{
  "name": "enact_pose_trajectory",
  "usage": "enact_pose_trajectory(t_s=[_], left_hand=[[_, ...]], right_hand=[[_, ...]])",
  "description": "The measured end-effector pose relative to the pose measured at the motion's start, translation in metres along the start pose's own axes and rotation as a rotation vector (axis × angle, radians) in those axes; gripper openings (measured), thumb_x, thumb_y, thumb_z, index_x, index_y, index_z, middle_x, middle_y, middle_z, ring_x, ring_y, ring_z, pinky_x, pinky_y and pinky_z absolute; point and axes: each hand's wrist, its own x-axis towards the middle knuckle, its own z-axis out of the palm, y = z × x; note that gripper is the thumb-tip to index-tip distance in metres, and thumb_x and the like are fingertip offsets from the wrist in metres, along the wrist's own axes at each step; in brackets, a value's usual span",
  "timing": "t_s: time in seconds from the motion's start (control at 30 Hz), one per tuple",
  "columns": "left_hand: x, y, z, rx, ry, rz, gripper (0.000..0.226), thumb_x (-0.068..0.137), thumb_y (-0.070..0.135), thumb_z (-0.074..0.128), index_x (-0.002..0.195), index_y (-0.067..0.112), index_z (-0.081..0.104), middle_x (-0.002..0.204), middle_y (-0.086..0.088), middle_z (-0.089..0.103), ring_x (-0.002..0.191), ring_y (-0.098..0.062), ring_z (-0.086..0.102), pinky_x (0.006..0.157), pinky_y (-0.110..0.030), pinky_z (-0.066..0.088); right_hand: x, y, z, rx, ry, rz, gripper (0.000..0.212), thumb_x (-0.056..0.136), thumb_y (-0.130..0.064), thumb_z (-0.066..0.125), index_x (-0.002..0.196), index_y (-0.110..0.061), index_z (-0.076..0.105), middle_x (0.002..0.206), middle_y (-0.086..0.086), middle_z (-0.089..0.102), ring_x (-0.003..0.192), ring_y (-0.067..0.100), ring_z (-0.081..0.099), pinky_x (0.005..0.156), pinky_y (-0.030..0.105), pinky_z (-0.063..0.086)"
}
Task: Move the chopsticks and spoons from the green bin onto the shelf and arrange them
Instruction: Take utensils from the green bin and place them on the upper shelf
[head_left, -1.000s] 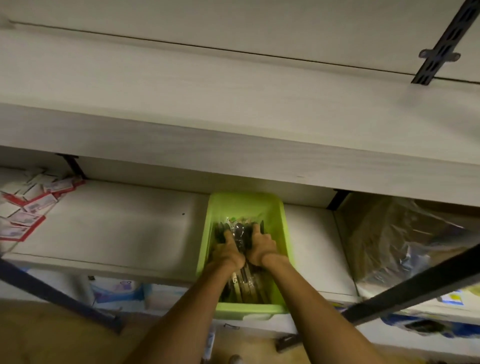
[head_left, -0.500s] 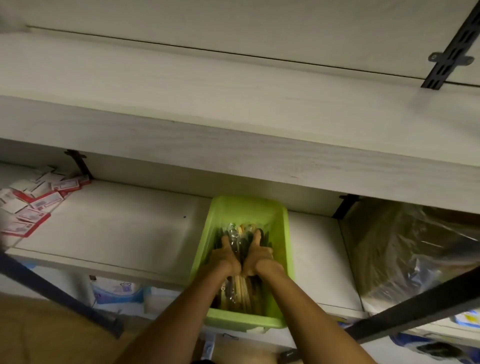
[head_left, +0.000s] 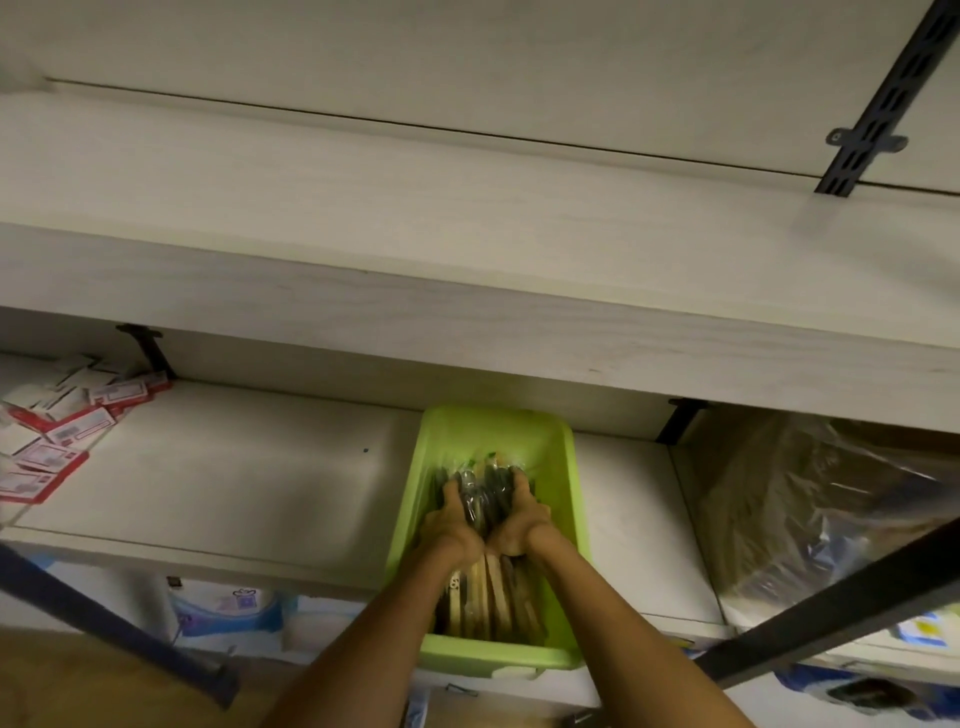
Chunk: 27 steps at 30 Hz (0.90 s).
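Observation:
A green bin (head_left: 563, 499) stands on the lower shelf (head_left: 234, 483), its near end past the shelf's front edge. Inside lies a bundle of chopsticks and spoons (head_left: 485, 493) in clear wrappers, dark heads at the far end and wooden handles toward me. My left hand (head_left: 451, 522) grips the bundle's left side. My right hand (head_left: 519, 522) grips its right side. Both hands are inside the bin, side by side, with fingers curled round the bundle.
An upper shelf (head_left: 467, 312) overhangs the bin. Red and white packets (head_left: 57, 431) lie at the lower shelf's left end. A plastic-wrapped box (head_left: 810, 514) sits to the right. Dark metal bars (head_left: 831, 629) cross the lower corners. Wrapped goods sit under the shelf.
Both hands have closed tighter round the bundle and drawn its far end up a little. The view has shifted slightly; the bin stays put.

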Motion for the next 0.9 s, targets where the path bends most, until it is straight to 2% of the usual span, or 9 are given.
enact_pose_trajectory(t_s=[0.1, 0.2, 0.4, 0.47, 0.53, 0.6, 0.67, 0.77, 0.9], left_hand=[[-0.006, 0.001, -0.001, -0.06, 0.041, 0.031, 0.085, 0.087, 0.021, 0.063, 0.151, 0.033, 0.009, 0.135, -0.015, 0.049, 0.12, -0.033, 0.052, 0.101, -0.043, 0.045], [-0.009, 0.001, -0.005, -0.077, 0.098, 0.09, 0.074, 0.089, 0.025, 0.061, 0.149, 0.032, 0.018, 0.133, -0.015, 0.051, 0.116, -0.032, 0.054, 0.098, -0.038, 0.045], [-0.018, -0.001, -0.008, 0.014, 0.135, 0.179, 0.065, 0.096, 0.027, 0.049, 0.15, 0.029, 0.013, 0.123, -0.012, 0.054, 0.103, -0.027, 0.056, 0.087, -0.035, 0.044], [-0.018, -0.003, -0.006, 0.011, 0.175, 0.223, 0.052, 0.1, 0.019, 0.039, 0.149, 0.027, 0.022, 0.104, -0.006, 0.056, 0.081, -0.015, 0.054, 0.076, -0.027, 0.042], [-0.02, -0.003, -0.006, -0.003, 0.208, 0.224, 0.046, 0.102, 0.013, 0.034, 0.146, 0.024, 0.032, 0.085, 0.0, 0.051, 0.064, -0.009, 0.044, 0.057, -0.018, 0.035], [-0.021, -0.005, -0.01, -0.021, 0.186, 0.225, 0.059, 0.097, 0.01, 0.045, 0.149, 0.023, 0.022, 0.106, -0.013, 0.06, 0.081, -0.021, 0.055, 0.053, -0.017, 0.03], [-0.019, -0.005, -0.013, 0.043, 0.162, 0.248, 0.072, 0.093, 0.007, 0.051, 0.152, 0.02, 0.012, 0.128, -0.022, 0.054, 0.107, -0.033, 0.057, 0.067, -0.023, 0.039], [-0.023, -0.004, -0.012, 0.115, 0.154, 0.258, 0.073, 0.092, 0.008, 0.051, 0.152, 0.021, 0.011, 0.134, -0.022, 0.049, 0.116, -0.035, 0.053, 0.086, -0.031, 0.042], [-0.024, 0.001, -0.001, 0.327, 0.227, 0.304, 0.067, 0.093, 0.017, 0.051, 0.149, 0.028, 0.017, 0.138, -0.016, 0.041, 0.125, -0.032, 0.039, 0.098, -0.04, 0.041]], right_hand=[[-0.007, 0.001, 0.001, 0.1, 0.036, -0.049, 0.109, 0.079, -0.025, 0.075, 0.153, -0.032, -0.006, 0.146, 0.017, 0.032, 0.139, 0.033, 0.031, 0.111, 0.035, 0.029], [-0.015, 0.004, 0.005, 0.141, 0.094, -0.102, 0.105, 0.08, -0.025, 0.073, 0.152, -0.034, -0.004, 0.139, 0.016, 0.043, 0.13, 0.035, 0.044, 0.107, 0.038, 0.038], [-0.023, 0.004, 0.0, 0.215, 0.15, -0.127, 0.104, 0.077, -0.022, 0.072, 0.151, -0.036, 0.0, 0.134, 0.01, 0.051, 0.126, 0.033, 0.048, 0.104, 0.035, 0.04], [-0.023, 0.003, -0.002, 0.237, 0.149, -0.124, 0.105, 0.075, -0.022, 0.073, 0.15, -0.037, 0.003, 0.133, 0.009, 0.052, 0.125, 0.032, 0.048, 0.104, 0.037, 0.041], [-0.023, 0.003, -0.002, 0.265, 0.15, -0.126, 0.105, 0.072, -0.022, 0.074, 0.149, -0.038, 0.005, 0.13, 0.009, 0.053, 0.124, 0.033, 0.048, 0.105, 0.043, 0.043], [-0.022, 0.005, -0.002, 0.297, 0.154, -0.134, 0.105, 0.069, -0.022, 0.073, 0.149, -0.038, 0.007, 0.13, 0.009, 0.054, 0.124, 0.035, 0.047, 0.105, 0.046, 0.042], [-0.02, 0.007, -0.002, 0.319, 0.15, -0.136, 0.107, 0.064, -0.024, 0.072, 0.149, -0.039, 0.007, 0.132, 0.008, 0.054, 0.126, 0.038, 0.046, 0.105, 0.048, 0.042], [-0.018, 0.009, -0.003, 0.342, 0.152, -0.147, 0.111, 0.056, -0.028, 0.07, 0.147, -0.042, 0.007, 0.126, 0.009, 0.056, 0.119, 0.038, 0.051, 0.098, 0.049, 0.048], [-0.027, 0.008, -0.007, 0.351, 0.154, -0.165, 0.105, 0.069, -0.016, 0.071, 0.149, -0.038, 0.008, 0.127, 0.008, 0.057, 0.12, 0.033, 0.051, 0.1, 0.043, 0.047]])
